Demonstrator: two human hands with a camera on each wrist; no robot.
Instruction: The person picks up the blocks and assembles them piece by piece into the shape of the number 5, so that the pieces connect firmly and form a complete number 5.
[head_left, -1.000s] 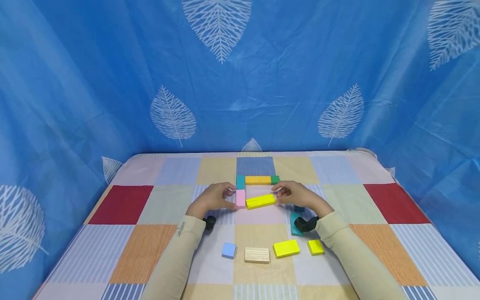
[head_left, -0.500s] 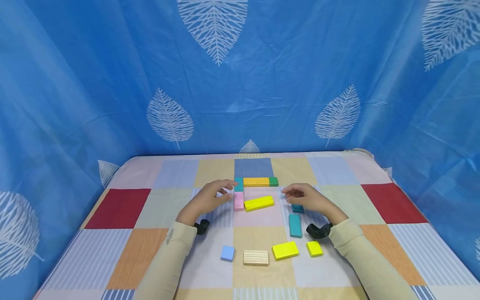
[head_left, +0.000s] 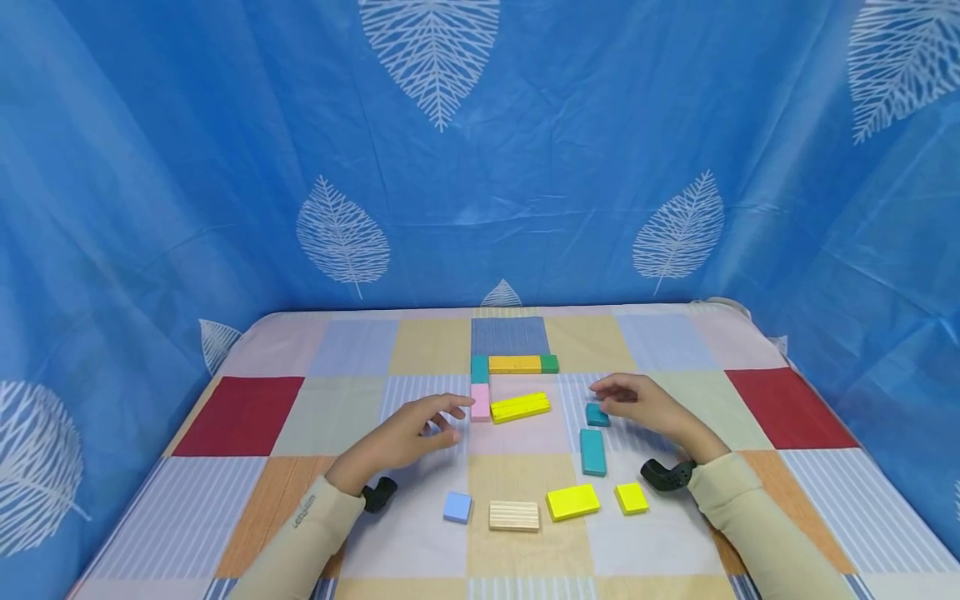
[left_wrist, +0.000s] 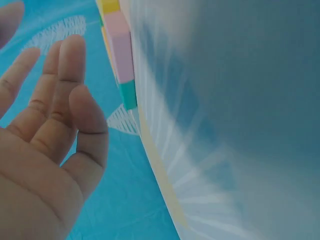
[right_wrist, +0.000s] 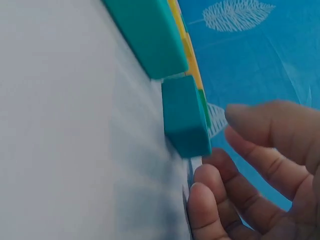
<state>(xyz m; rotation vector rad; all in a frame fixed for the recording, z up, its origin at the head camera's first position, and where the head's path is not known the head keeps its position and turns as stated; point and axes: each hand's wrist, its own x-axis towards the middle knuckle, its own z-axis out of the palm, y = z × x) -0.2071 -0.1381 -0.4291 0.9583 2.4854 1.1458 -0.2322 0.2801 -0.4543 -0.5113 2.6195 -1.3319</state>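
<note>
Hovering beside the pink block (head_left: 480, 404), the left hand (head_left: 408, 429) held nothing; its grip was relaxed, thumb and fingers apart. The right hand (head_left: 648, 407) likewise had its grip apart, thumb and fingertips near the small teal block (head_left: 597, 415). That block lay on the cloth-covered bench (head_left: 232, 500), just beyond the longer teal block (head_left: 592, 452). The pink block met the corner teal block (head_left: 479, 368), followed by the orange block (head_left: 514, 364) and green block (head_left: 549, 364). The slanted yellow block (head_left: 521, 407) lay just beside the pink block; contact unclear.
</note>
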